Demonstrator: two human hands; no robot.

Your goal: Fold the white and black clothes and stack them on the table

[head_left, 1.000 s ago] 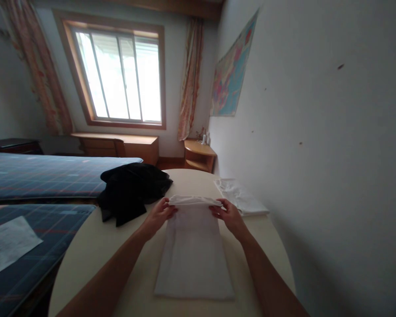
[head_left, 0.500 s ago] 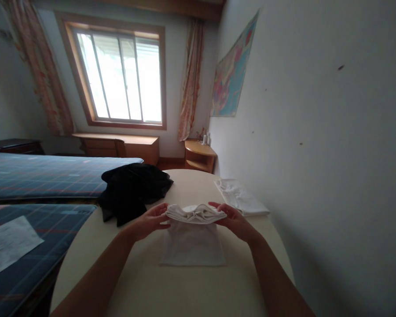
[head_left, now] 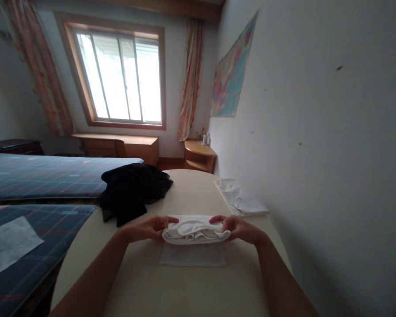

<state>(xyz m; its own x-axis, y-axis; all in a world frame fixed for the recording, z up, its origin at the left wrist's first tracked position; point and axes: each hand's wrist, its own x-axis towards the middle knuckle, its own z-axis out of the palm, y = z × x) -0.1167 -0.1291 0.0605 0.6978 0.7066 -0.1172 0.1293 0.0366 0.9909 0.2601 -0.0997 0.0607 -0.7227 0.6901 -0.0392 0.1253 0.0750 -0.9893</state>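
Note:
Between my two hands is a folded white shirt (head_left: 194,233), a thick bundle with a rounded, collar-like edge on top and layered folds facing me. My left hand (head_left: 152,229) pinches its left end, fingers closed on the cloth. At the opposite end my right hand (head_left: 236,228) grips it the same way, thumb and fingers pressed together. The shirt is held just above a flat, pale see-through sheet, perhaps a plastic bag (head_left: 193,257), lying on the round cream table (head_left: 185,290). The shirt covers the bag's far part.
A crumpled black cloth (head_left: 132,189) lies at the table's left edge. White folded cloth (head_left: 240,198), apparently in plastic, rests at the far right by the wall (head_left: 333,189). Blue checked mattresses (head_left: 53,176) stand left, one bearing a paper sheet (head_left: 9,246).
Both hands have brought the white shirt lower and nearer to me, tilting it so more of its top shows. It now covers more of the bag.

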